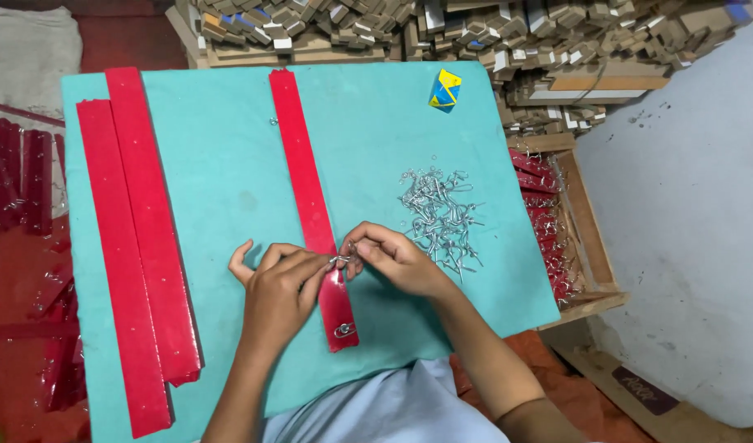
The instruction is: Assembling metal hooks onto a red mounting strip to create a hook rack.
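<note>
A long red strip (302,172) lies lengthwise down the middle of the teal cloth-covered board (376,131). My left hand (279,291) presses on the strip near its close end. My right hand (393,256) pinches a small silver metal hook (341,260) against the strip's edge, right beside my left fingers. Another metal hook (343,330) sits fixed in the strip close to its near end. A loose heap of silver hooks (440,215) lies just right of my right hand.
Two more red strips (134,246) lie along the board's left side. A small blue and yellow packet (444,89) rests at the far right. A wooden crate (594,246) holds finished red strips. Stacked cardboard pieces (475,33) line the back.
</note>
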